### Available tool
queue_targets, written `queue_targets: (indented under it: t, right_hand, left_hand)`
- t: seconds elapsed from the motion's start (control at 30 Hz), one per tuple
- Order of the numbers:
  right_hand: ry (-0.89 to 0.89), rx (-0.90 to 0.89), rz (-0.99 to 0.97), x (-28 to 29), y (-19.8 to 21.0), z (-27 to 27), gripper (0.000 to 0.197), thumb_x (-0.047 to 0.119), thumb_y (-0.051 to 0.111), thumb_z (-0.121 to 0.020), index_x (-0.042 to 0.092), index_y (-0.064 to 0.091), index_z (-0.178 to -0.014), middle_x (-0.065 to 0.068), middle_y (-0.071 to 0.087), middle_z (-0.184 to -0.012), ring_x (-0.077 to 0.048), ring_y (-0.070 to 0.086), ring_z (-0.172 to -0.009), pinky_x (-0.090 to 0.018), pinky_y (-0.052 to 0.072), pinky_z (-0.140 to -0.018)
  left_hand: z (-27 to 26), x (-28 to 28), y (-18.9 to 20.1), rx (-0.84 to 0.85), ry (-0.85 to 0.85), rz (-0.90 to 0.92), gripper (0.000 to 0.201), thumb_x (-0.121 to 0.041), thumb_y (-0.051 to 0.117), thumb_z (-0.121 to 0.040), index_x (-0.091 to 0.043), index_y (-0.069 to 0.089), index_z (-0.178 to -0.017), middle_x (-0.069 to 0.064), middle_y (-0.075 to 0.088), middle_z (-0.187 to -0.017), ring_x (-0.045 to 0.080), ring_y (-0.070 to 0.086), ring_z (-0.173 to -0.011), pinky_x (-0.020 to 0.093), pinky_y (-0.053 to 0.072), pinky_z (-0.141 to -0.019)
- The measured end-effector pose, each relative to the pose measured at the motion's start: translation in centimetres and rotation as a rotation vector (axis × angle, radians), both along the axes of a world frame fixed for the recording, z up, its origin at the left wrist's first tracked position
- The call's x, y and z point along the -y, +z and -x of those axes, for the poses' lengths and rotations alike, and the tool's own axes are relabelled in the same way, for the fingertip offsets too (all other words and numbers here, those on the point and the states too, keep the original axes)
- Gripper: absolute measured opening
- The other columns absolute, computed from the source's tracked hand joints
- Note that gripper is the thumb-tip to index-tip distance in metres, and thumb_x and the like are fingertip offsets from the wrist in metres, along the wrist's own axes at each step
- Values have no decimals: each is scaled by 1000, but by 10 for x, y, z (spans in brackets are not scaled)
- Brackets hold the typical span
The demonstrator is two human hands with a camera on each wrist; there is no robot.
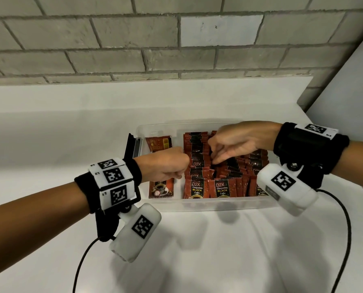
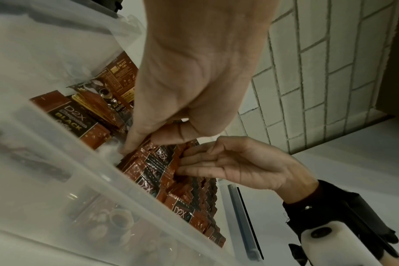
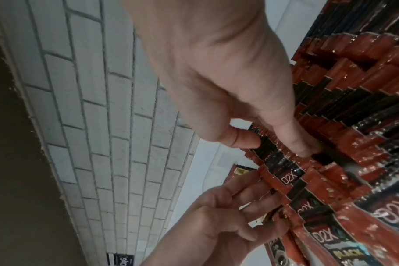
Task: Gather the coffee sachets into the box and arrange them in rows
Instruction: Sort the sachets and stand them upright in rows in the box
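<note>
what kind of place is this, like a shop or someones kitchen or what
Hard to say for sure; probably a plain workroom or recording setup, not a shop. A bare white table stands against a painted brick wall, holding only a clear plastic box of coffee sachets.

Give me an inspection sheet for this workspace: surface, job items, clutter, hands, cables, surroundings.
Surface: white table.
Job items: clear box holds sachets standing in rows; two loose sachets lie flat in its left part.
Clutter: dark strip beside the box's left wall, identity unclear.
Hands: left hand with fingers against the left row; right hand with fingers among the rows; grip not clear for either.
Cables: black cables hang from both wrist cameras.
Surroundings: grey brick wall behind the table.
</note>
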State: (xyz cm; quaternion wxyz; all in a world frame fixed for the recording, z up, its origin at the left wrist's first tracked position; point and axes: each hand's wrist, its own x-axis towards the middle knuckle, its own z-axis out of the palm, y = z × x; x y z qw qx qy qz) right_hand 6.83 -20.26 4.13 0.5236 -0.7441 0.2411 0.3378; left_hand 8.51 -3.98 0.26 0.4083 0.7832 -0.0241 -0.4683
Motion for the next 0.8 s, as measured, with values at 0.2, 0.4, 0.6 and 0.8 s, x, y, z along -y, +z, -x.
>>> queue_targets:
  t: [0.2,0.4,0.6,0.8]
  right_hand:
    - [-93,7,-34,2,-2,-3,44,-9,40,-91,-6,35,-135,-32,40,-137,-38,43,-129,-44,36,-110]
    - [-92,-30,-59,6,-2,-1,45,-6,41,-91,-6,34,-136,-33,40,-138,-40,43,-129,-45,36,-110]
    - [-52,-64,-83,-2,-2,2,27,-7,39,-90,-7,46,-116,-33,51,-122,-37,55,-112,-42,42,-106]
    - [-20,-39,-71,3,2,4,28,-5,38,-93,-3,43,-120,-32,45,-128,-39,53,-109,-42,39,-104]
  left_hand:
    - [-1,6,4,-36,83,51,43,21,28,-65,-1,48,-97,6,34,-70,16,36,-66,30,37,-63]
    - [-2,2,5,-55,143,41,34,23,25,-70,0,46,-84,9,40,-79,18,43,-72,44,42,-103]
    - [4,0,0,-137,49,32,49,24,20,-71,0,52,-99,12,56,-106,27,56,-107,51,38,-107]
    - [3,-1,-1,-106,57,44,61,24,20,-70,4,50,-119,15,54,-130,29,57,-112,50,40,-104]
